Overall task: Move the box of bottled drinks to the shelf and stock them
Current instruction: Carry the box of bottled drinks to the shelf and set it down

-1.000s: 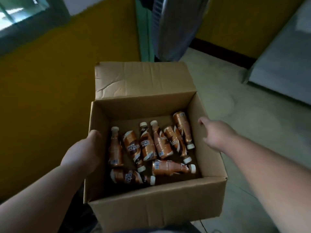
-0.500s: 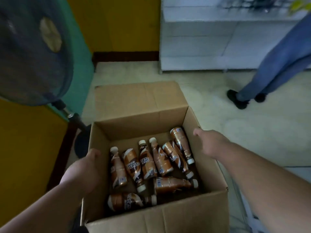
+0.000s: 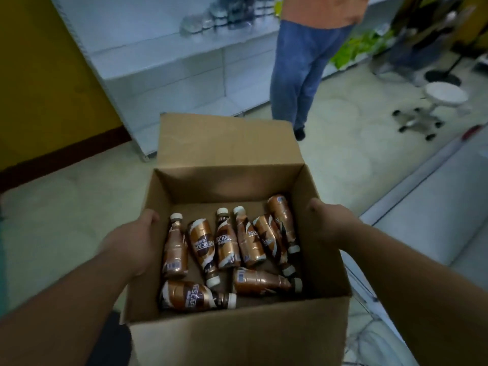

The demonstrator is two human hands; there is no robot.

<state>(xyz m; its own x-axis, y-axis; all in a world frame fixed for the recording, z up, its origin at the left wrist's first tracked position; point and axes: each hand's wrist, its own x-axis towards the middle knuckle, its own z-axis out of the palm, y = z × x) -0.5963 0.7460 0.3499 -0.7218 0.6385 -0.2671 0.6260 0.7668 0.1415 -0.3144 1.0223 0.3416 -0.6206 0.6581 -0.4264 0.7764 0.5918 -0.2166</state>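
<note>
Now facing the white shelf (image 3: 169,56), my left hand (image 3: 132,241) and right hand (image 3: 335,223) grip the box (image 3: 237,336) walls, bottles (image 3: 227,244) lying inside.

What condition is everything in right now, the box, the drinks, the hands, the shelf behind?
Cardboard box: open, flaps up, held off the floor.
Bottles: eight, capped, lying loose on the box bottom.
Left hand: grip closed on the box's left wall.
Right hand: grip closed on the box's right wall.
White shelf: lower levels bare, some blurred items higher up.
Stool: upright, unoccupied.
Bystander: standing by the shelf.
</note>
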